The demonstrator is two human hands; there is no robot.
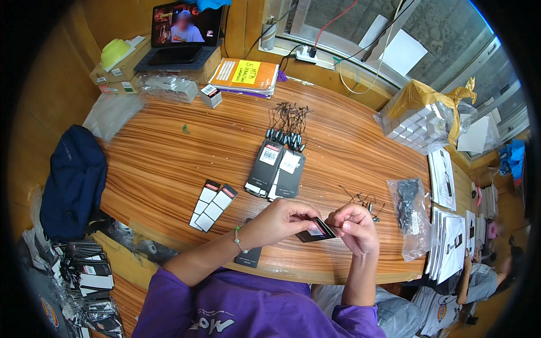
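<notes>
My left hand [294,217] grips a small stack of black hang tags [316,233] by its left side, above the near edge of the table. At the stack's right end, my right hand [356,226] has thumb and fingers pinched on a thin black string. Beyond my hands lie two piles of black hang tags [264,168], their black strings [288,119] bunched at the far end. Black-and-white cards [212,207] overlap left of my hands. Another dark tag [248,258] is partly hidden by my left forearm. Loose black strings [366,201] lie just beyond my right hand.
A clear bag with dark contents [408,211] and white printed packets [448,242] line the right side. A wrapped stack of white boxes [414,124] stands far right. At the back are notebooks [245,76], a small box [211,96] and a tablet [186,25]. Dark blue cloth [73,180] hangs left.
</notes>
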